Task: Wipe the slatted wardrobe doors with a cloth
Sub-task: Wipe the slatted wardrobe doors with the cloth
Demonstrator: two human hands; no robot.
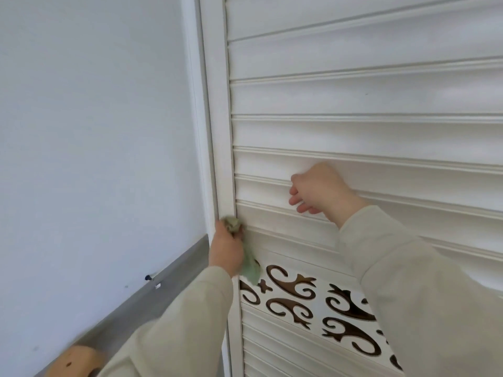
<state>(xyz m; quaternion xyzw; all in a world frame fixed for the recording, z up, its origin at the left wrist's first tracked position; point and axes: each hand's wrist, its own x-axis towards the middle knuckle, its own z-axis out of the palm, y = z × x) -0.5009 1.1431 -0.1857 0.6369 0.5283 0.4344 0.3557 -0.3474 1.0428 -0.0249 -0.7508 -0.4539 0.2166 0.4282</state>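
Wiping a white slatted wardrobe door [353, 99] along its left frame edge, seen from the head camera.

From above the arms, the left hand [226, 248] grips a bunched pale green cloth [236, 232] and presses it against the door's upright frame [220, 148], where the frame meets the slats; a loose tail of the cloth hangs down beside the wrist toward the carved scrollwork panel [313, 303]. The right hand [317, 190] rests higher and further right on the slats, its fingers curled under and holding nothing that I can see. Both arms wear beige sleeves [402, 273]. A white wall [95, 118] stands to the left, with a grey skirting board [163, 284] running along its foot.
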